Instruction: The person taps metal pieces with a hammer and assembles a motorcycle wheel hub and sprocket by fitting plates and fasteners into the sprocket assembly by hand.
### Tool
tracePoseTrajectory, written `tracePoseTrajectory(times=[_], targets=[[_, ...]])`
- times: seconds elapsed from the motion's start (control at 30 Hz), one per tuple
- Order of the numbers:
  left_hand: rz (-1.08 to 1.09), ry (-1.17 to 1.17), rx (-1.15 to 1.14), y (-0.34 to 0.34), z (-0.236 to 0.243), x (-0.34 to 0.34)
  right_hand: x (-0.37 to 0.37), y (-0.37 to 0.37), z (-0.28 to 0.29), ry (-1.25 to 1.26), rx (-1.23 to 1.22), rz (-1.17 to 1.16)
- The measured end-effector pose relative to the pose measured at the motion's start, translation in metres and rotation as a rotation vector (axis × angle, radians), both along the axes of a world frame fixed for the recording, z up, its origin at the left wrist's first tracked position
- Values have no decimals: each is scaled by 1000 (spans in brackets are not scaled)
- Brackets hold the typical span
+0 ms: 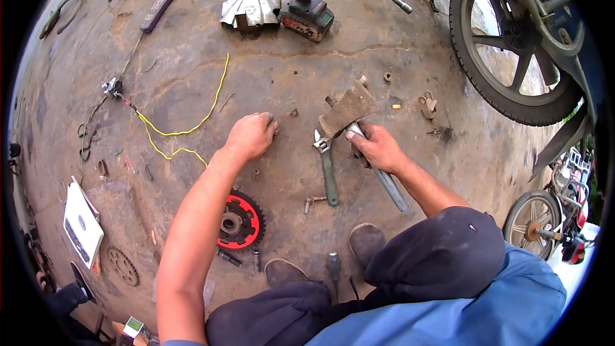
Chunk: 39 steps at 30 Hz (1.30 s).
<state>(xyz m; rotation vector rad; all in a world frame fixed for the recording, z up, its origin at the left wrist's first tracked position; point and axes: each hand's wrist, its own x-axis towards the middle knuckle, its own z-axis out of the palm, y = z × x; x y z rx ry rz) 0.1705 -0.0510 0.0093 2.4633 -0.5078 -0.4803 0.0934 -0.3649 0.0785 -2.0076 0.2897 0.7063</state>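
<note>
My left hand [252, 134] is closed above the ground, its fingers curled. A small dark metal piece [293, 113] lies just beyond the fingertips; anything inside the fingers is too small or hidden to name. My right hand [377, 147] grips the tubular metal handle of a hatchet [349, 111] with a rusty, wedge-shaped head. The head is tilted above the ground, close to the jaw of an adjustable wrench [328, 176] with a green handle. Below my left hand, partly behind the forearm, lies a red and black toothed wheel [256, 227].
A cordless drill [307, 13] and a ribbed metal cover [251, 11] stand at the far side. Yellow wires [214, 106] run across the left. A motorcycle wheel [471, 45] is at far right. A screwdriver [334, 266] lies between my shoes; a flat sprocket [122, 266] lies lower left.
</note>
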Motion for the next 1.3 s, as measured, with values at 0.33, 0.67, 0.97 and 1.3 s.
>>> tracePoseTrajectory(times=[0.33,0.67,0.97,1.3], targets=[[204,-109,-110,7,-14,-26,31,39,9,-506,-296,373],[253,-102,-122,2,-25,-26,58,79,-17,-525,-581,657],[274,-54,-167,6,-23,-29,43,7,8,-174,-174,59],[43,-247,12,0,-4,-25,-40,-102,-27,132,156,-555]])
